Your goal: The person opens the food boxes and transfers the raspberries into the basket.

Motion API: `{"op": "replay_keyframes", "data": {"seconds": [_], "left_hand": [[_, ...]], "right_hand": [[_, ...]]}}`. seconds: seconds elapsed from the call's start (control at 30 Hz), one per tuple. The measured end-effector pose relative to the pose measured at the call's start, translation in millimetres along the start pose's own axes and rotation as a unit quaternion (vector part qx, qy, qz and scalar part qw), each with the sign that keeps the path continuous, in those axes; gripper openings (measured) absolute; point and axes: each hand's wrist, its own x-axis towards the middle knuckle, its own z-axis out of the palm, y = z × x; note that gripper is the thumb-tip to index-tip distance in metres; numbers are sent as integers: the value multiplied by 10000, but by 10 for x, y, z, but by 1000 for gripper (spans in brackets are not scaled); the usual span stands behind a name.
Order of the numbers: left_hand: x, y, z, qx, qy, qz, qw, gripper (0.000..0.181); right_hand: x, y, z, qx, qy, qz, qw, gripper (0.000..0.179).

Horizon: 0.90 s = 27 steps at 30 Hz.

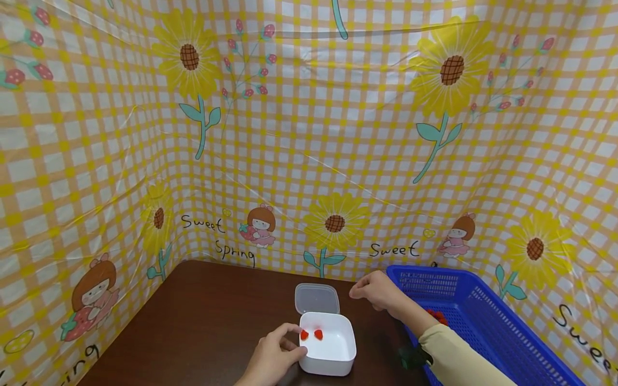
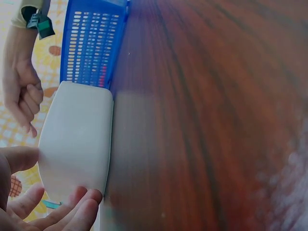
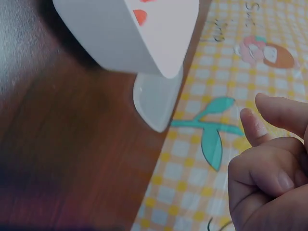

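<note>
A white square plastic box stands on the dark wooden table, its top uncovered. Two small red pieces lie inside, near its left side. My left hand holds the box at its left side, thumb at the near corner and fingers farther back; the left wrist view has these fingertips against the white wall. Beyond the box and to its right, my right hand hovers with its fingers bent. In the right wrist view, a gap separates the tips of its thumb and index finger, and nothing shows between them.
Behind the box lies a translucent lid. A blue perforated basket sits at the right, with red things in it partly hidden by my right forearm. A checked, flower-printed cloth surrounds the table at the back and sides.
</note>
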Motion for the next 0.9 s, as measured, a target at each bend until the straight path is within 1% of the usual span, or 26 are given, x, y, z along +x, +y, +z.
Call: {"op": "replay_keyframes", "data": {"seconds": [0.2, 0.33, 0.53, 0.67, 0.9], "left_hand": [[9, 6, -1, 19, 8, -40, 10000, 38], [9, -6, 0, 32, 18, -45, 10000, 38], [7, -10, 3, 33, 3, -93, 10000, 36], [14, 12, 1, -41, -39, -177, 9998, 35], [-3, 32, -3, 14, -28, -80, 10000, 37]], "right_hand": [[19, 4, 235, -85, -96, 66, 9999, 12], [13, -1, 364, -52, -172, 9, 9998, 11], [10, 5, 509, 115, -358, -60, 9993, 10], [19, 10, 596, 108, -451, -92, 9989, 10], [36, 21, 755, 279, -699, -120, 9971, 14]]}}
